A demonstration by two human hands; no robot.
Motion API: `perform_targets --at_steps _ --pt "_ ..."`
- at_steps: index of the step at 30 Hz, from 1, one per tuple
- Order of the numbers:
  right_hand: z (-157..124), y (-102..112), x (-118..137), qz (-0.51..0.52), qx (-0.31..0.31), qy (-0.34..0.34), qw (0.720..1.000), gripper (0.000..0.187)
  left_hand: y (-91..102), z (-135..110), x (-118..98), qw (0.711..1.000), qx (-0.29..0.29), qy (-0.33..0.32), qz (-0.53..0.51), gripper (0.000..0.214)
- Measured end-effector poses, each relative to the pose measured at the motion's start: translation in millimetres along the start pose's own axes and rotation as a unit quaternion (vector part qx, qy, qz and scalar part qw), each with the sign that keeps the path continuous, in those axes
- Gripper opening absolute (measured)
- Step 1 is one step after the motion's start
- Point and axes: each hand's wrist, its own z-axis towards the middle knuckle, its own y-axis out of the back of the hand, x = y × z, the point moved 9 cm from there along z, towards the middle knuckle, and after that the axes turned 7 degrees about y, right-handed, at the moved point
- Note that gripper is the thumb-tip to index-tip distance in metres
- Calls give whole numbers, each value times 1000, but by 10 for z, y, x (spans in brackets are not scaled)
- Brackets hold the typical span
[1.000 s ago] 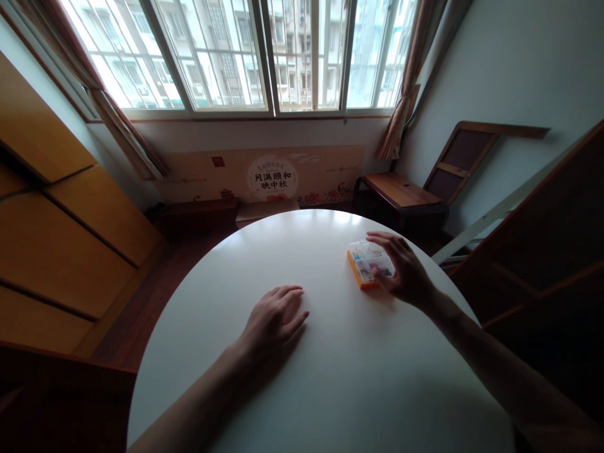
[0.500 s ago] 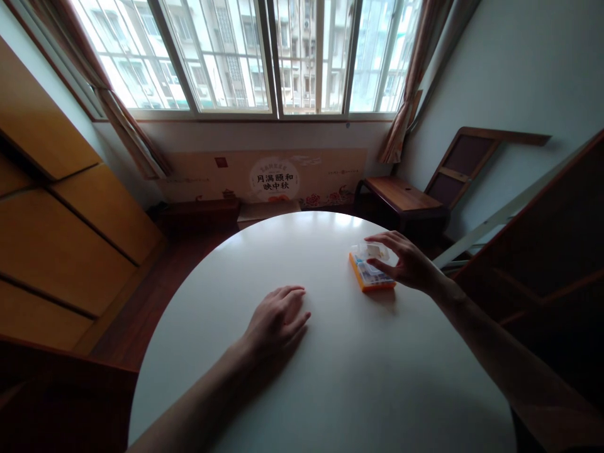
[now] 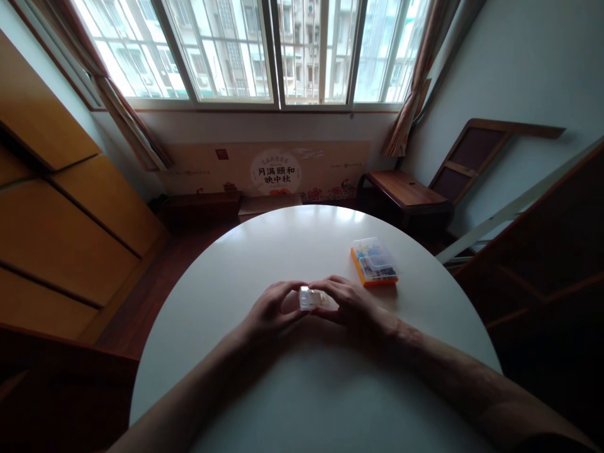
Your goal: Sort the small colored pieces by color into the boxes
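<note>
A small clear plastic box (image 3: 312, 299) with something pale and a bit of yellow inside is held between my two hands over the white table (image 3: 302, 390). The thumb and fingers of my left hand (image 3: 276, 308) grip its left end. My right hand (image 3: 352, 302) pinches it from the right, fingers on the far side and thumb on the near side. Beyond my right hand lies an orange case with a clear lid (image 3: 375, 261); small blue, yellow and dark pieces show through it.
The round table's far edge curves below a barred window (image 3: 311, 50). A wooden chair (image 3: 410, 192) stands past the table at the right, a printed cardboard panel (image 3: 330, 167) leans under the window, and yellow cabinets (image 3: 66, 233) line the left.
My right hand has carried the clear box off the orange case, leftward and nearer. My left hand has closed on the box's other end. The orange case stays on the table.
</note>
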Motion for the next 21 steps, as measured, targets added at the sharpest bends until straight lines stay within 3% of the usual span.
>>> perform_targets --at_steps 9,15,21 --pt "-43 33 -60 -6 30 6 1000 50 -44 80 6 999 3 3 -47 45" --pt "-85 -109 -34 -68 59 50 995 46 -58 28 83 999 -31 1 29 49" --pt "-67 -169 39 -139 74 74 985 44 -111 18 101 998 -16 -16 55 46"
